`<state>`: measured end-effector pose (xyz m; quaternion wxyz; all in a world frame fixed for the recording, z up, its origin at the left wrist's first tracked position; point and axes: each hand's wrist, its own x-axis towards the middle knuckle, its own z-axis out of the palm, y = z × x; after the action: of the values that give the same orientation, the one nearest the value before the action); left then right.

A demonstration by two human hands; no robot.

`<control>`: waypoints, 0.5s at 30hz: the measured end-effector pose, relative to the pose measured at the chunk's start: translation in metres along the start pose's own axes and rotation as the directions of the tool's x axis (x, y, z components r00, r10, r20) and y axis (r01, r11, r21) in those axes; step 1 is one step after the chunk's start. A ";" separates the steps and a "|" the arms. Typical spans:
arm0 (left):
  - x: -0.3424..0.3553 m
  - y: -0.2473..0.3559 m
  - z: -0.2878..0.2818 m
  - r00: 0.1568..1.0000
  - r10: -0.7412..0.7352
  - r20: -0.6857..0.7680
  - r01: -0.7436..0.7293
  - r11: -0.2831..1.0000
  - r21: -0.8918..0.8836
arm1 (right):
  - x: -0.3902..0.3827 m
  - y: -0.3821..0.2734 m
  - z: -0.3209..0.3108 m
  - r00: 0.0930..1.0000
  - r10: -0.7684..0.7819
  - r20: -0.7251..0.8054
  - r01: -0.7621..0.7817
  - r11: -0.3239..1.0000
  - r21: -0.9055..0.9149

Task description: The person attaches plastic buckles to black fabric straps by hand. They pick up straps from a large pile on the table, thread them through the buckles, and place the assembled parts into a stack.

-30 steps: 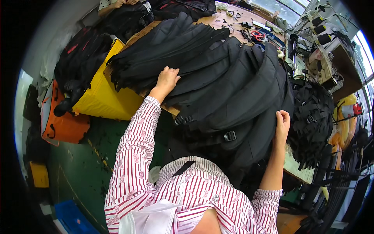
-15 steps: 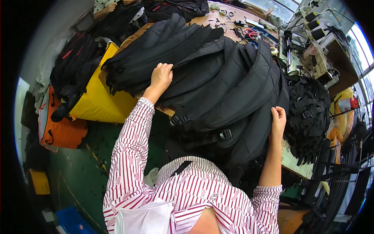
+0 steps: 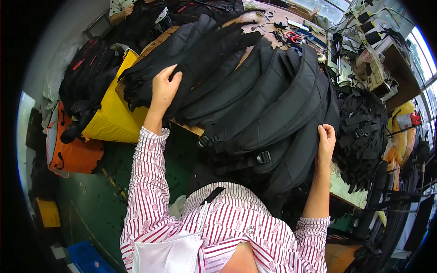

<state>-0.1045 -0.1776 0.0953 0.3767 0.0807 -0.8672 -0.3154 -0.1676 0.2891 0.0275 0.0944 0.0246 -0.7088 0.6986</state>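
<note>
And it's one left hand (image 3: 165,89), one right hand (image 3: 326,143), one yellow container (image 3: 109,114), one orange bag (image 3: 76,157), one blue crate (image 3: 90,259), one pair of red-handled scissors (image 3: 294,37), and black padded straps (image 3: 283,109), many, too overlapped to tally!

The black padded straps (image 3: 273,109) are matt cloth, finely grained, heaped over the near edge of the surface (image 3: 284,16). The buckle (image 3: 264,157) below that edge is smooth plastic with a slight shine. The surface looks like wood, smooth toward its far edge. By its left edge, the yellow bag (image 3: 109,116) is glossy, slightly creased coated sheeting; the orange bag (image 3: 77,157) beyond looks smooth and coated too.
</note>
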 end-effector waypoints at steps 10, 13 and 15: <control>-0.056 0.074 0.022 0.936 0.319 0.151 -0.322 0.947 0.000 | 0.001 0.004 -0.002 1.000 0.013 -0.018 -0.013 1.000 0.009; -0.107 0.089 0.050 0.836 0.320 0.445 -0.356 0.934 -0.002 | 0.000 0.002 0.000 1.000 -0.018 -0.010 0.018 1.000 -0.020; -0.128 0.103 0.061 0.782 0.312 0.539 -0.452 0.880 0.146 | 0.001 0.005 -0.001 1.000 -0.027 -0.005 0.027 0.999 -0.025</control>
<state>-0.0474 -0.0183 0.0495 0.1809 -0.1330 -0.9669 -0.1214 -0.1694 0.2902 0.0228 0.1060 0.0309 -0.7166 0.6886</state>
